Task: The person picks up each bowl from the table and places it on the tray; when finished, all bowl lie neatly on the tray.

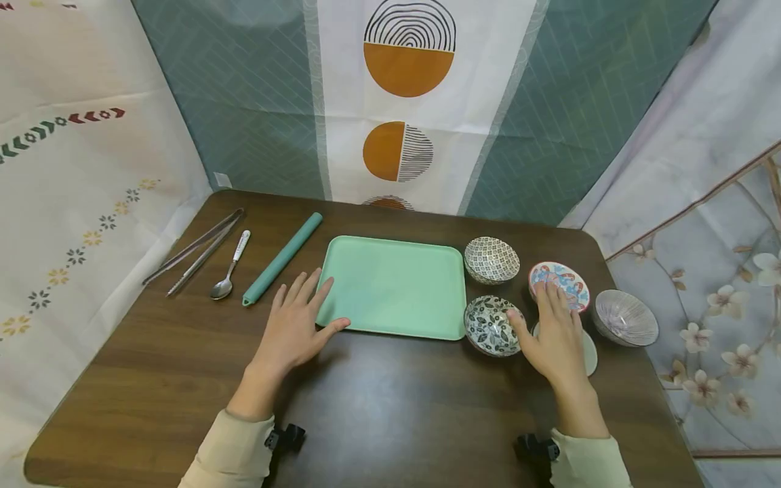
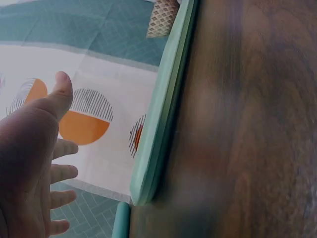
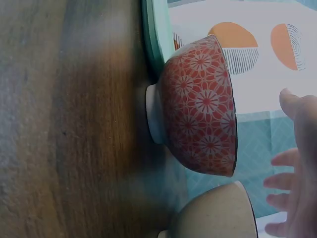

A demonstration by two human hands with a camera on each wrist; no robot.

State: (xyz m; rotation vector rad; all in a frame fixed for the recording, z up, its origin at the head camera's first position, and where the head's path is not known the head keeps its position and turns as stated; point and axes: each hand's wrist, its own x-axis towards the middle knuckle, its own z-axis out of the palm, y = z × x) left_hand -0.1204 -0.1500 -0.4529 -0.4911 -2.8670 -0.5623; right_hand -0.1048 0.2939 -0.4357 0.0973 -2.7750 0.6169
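Note:
My left hand [image 1: 295, 325] hovers with spread fingers by the near left corner of a mint green tray [image 1: 390, 288]. In the left wrist view that hand [image 2: 25, 158] holds nothing, and the tray's edge [image 2: 153, 139] is beside it. Over the bowls at right, my right hand [image 1: 555, 339] is stretched out, its thumb overlapping a leaf-patterned bowl [image 1: 491, 325]. That bowl's red flowered outside [image 3: 200, 109] shows in the right wrist view. A colourful bowl [image 1: 570, 281] lies beyond the fingertips. Beneath the hand, a pale bowl [image 1: 590, 354] is mostly hidden; its beige side [image 3: 218, 213] appears below the red one.
A checkered bowl [image 1: 491, 259] stands at the tray's far right corner, a grey striped bowl [image 1: 625, 317] near the table's right edge. Left of the tray lie a teal rod [image 1: 283, 257], a spoon [image 1: 230, 268] and metal tongs [image 1: 198, 251]. Patterned cloths hang around the wooden table [image 1: 390, 413].

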